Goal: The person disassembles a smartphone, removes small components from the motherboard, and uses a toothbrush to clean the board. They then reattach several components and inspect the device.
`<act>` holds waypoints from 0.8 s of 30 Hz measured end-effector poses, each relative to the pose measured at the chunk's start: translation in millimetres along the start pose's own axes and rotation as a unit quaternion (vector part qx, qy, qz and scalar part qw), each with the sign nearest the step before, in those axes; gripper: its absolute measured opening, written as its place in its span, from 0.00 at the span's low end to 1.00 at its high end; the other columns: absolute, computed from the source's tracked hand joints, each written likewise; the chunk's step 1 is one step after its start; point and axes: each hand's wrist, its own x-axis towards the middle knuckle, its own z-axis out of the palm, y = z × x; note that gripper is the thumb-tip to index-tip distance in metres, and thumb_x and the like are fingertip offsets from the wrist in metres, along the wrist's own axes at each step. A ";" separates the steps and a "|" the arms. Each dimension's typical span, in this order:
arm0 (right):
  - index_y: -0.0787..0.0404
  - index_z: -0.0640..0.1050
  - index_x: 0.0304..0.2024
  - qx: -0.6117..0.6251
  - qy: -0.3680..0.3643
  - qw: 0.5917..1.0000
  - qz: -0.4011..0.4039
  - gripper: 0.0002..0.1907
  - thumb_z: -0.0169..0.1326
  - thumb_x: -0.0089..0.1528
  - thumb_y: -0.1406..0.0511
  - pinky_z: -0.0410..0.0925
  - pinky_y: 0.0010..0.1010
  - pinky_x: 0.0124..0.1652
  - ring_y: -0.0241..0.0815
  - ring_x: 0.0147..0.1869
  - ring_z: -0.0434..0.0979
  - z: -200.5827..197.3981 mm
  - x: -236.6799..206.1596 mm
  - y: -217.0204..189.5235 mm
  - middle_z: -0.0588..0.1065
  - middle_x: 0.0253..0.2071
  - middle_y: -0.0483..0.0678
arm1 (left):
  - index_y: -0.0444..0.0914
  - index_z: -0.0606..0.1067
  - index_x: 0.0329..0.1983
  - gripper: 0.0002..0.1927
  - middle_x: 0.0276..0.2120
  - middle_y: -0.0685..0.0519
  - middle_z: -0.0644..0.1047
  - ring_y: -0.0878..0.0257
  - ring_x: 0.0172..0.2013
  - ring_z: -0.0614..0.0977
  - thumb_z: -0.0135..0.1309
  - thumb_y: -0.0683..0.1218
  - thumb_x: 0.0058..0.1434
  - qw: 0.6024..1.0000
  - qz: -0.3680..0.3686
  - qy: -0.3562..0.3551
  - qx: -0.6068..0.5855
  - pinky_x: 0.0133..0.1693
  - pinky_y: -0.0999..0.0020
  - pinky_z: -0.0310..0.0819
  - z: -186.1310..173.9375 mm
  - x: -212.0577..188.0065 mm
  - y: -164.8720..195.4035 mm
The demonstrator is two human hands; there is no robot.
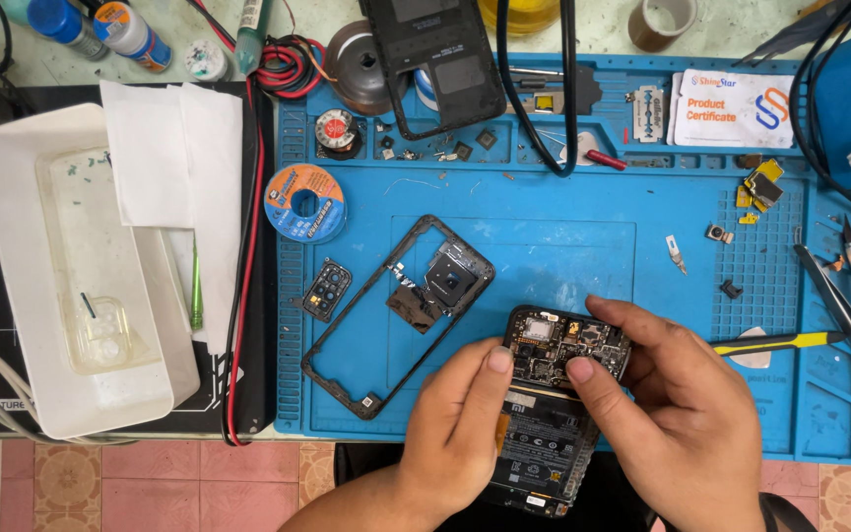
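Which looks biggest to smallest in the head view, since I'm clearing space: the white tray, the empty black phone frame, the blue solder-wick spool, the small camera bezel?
1. White tray
2. Empty black phone frame
3. Blue solder-wick spool
4. Small camera bezel, only a little smaller than the spool

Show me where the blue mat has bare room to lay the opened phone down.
Free: mat centre, between the black frame and the small camera module. Also the bottom right corner below the yellow-handled tool. Crowded: top edge and right side.

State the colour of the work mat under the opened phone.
Blue work mat; head view shows it best.
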 end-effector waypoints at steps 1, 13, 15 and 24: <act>0.69 0.78 0.56 -0.006 -0.004 1.000 -0.013 0.24 0.63 0.57 0.73 0.69 0.18 0.30 0.29 0.35 0.77 0.0 0.1 -1.4 0.77 0.38 0.47 | 0.30 0.75 0.49 0.17 0.29 0.58 0.76 0.73 0.30 0.73 0.40 0.47 0.77 0.999 -0.021 -0.001 -0.025 0.31 0.73 0.68 0.1 -0.5 0.2; 0.69 0.78 0.54 -0.042 -0.009 0.996 -0.075 0.23 0.64 0.56 0.72 0.75 0.21 0.34 0.33 0.39 0.82 -0.8 -6.1 -9.4 0.79 0.44 0.52 | 0.33 0.73 0.36 0.16 0.20 0.60 0.69 0.73 0.22 0.68 0.43 0.47 0.76 0.997 -0.038 0.022 0.062 0.24 0.72 0.63 -2.8 -0.5 -10.1; 0.69 0.78 0.54 -0.050 -0.009 0.996 -0.072 0.23 0.64 0.55 0.73 0.74 0.21 0.33 0.33 0.39 0.82 -0.6 -4.7 -9.3 0.79 0.43 0.51 | 0.33 0.74 0.36 0.16 0.20 0.59 0.69 0.73 0.22 0.68 0.43 0.47 0.76 0.996 -0.054 0.026 0.068 0.24 0.73 0.63 -2.9 -0.7 -11.5; 0.65 0.83 0.55 -0.115 -0.015 0.991 -0.063 0.25 0.70 0.55 0.70 0.65 0.21 0.29 0.31 0.29 0.72 -1.7 2.3 -1.0 0.74 0.33 0.46 | 0.28 0.75 0.54 0.18 0.38 0.50 0.80 0.69 0.36 0.78 0.41 0.46 0.75 0.996 -0.065 0.018 -0.052 0.38 0.74 0.73 -11.9 -5.8 -26.6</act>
